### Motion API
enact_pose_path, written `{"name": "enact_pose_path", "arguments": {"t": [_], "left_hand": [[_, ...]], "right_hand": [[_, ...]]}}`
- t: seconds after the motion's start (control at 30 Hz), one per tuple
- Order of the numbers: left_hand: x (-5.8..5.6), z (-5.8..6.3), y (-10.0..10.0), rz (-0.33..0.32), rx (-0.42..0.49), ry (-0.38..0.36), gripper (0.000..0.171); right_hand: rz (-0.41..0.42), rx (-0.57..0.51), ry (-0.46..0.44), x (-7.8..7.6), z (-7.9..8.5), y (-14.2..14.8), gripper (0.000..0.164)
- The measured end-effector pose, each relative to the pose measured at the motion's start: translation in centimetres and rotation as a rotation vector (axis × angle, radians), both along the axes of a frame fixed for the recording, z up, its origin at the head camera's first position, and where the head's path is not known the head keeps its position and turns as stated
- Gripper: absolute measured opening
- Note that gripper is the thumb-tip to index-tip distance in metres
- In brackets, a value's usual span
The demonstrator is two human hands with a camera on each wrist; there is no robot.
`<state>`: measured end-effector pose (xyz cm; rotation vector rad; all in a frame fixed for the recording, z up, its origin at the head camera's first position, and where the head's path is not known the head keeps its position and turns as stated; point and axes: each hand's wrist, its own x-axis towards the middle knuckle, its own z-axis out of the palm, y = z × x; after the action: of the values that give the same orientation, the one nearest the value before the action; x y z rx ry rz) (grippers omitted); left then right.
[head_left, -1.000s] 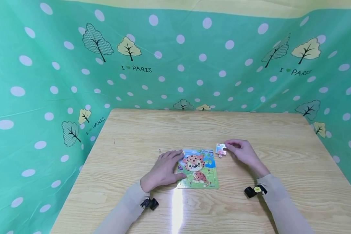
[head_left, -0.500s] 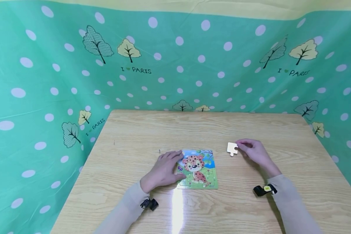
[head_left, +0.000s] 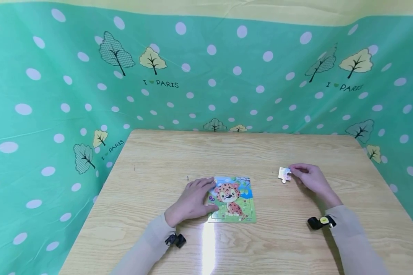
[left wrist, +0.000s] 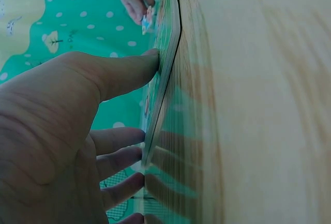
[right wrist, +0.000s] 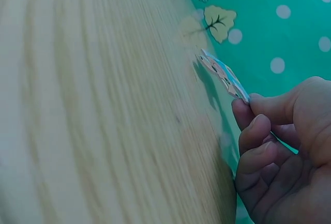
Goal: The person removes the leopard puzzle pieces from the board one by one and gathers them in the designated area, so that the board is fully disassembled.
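Note:
A square jigsaw puzzle (head_left: 231,214) with a spotted leopard cub picture lies flat on the table. My left hand (head_left: 191,200) rests at its left side, thumb and fingertips touching the board with the fingers spread. Seen from the left wrist, the thumb (left wrist: 124,74) lies on the puzzle near its edge. To the right of the board, my right hand (head_left: 309,178) pinches a jigsaw piece (head_left: 284,174) by one side, between thumb and fingertips. That piece (right wrist: 222,74) is held tilted just above the wood in the right wrist view, its printed side partly showing.
The wooden table (head_left: 192,152) extends around the puzzle on all sides. Behind it hangs a green polka-dot cloth (head_left: 227,76) with printed trees. A tiny dark speck (head_left: 187,178) sits beyond the left hand. Both wrists wear black camera bands.
My right hand has moved right, away from the puzzle, carrying the pinched piece, which has turned and tilted on the way. The left hand and the puzzle have stayed put.

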<state>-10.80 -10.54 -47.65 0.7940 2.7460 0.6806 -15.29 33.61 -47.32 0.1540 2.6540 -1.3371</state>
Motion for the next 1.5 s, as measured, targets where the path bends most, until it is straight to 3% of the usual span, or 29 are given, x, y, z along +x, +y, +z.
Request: {"name": "enact_pose_path", "arguments": {"t": [0.37,0.63,1.07,1.37,1.5], "left_hand": [[0.0,0.2,0.0,0.000,0.008,-0.003,0.085],[0.2,0.2,0.1,-0.003,0.005,-0.017,0.084],[0.3,0.1,0.1,0.010,0.001,-0.020,0.084],[0.2,0.0,0.0,0.008,0.003,-0.018,0.085],[0.1,0.0,0.0,0.005,0.003,-0.013,0.085]], "right_hand": [[-0.014,0.052,-0.025,-0.4,-0.1,1.7,0.048],[-0.020,0.191,0.082,-0.6,-0.9,1.8,0.046],[-0.030,0.225,0.090,-0.9,-1.2,1.6,0.050],[-0.026,0.185,0.066,-0.7,-0.8,1.4,0.054],[-0.006,0.202,0.110,-0.5,-0.6,1.1,0.048]]}}
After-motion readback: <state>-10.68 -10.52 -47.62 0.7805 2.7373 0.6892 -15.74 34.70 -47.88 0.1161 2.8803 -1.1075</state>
